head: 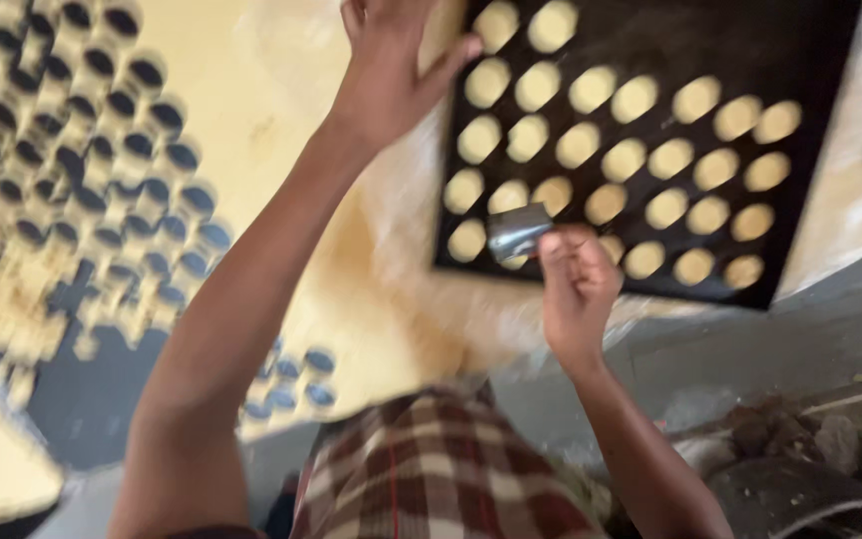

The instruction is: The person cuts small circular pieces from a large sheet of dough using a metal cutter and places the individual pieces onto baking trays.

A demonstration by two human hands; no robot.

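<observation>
Left of the spread, open left hand (386,75) lies a sheet of yellow dough (72,170) punched with many blurred holes, while its thumb touches the black tray (810,40) of roughly thirty pale rounds (578,145), and the right hand (576,289) pinches one small metal ring cutter (518,233) over the tray's near edge.

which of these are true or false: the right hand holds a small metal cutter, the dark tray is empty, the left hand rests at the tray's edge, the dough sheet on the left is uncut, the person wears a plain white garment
1. The right hand holds a small metal cutter. True.
2. The dark tray is empty. False: it carries rows of pale round dough discs.
3. The left hand rests at the tray's left edge. True.
4. The dough sheet on the left is uncut. False: many round holes are cut into it.
5. The person wears a plain white garment. False: the checked cloth is red, brown and cream.
</observation>
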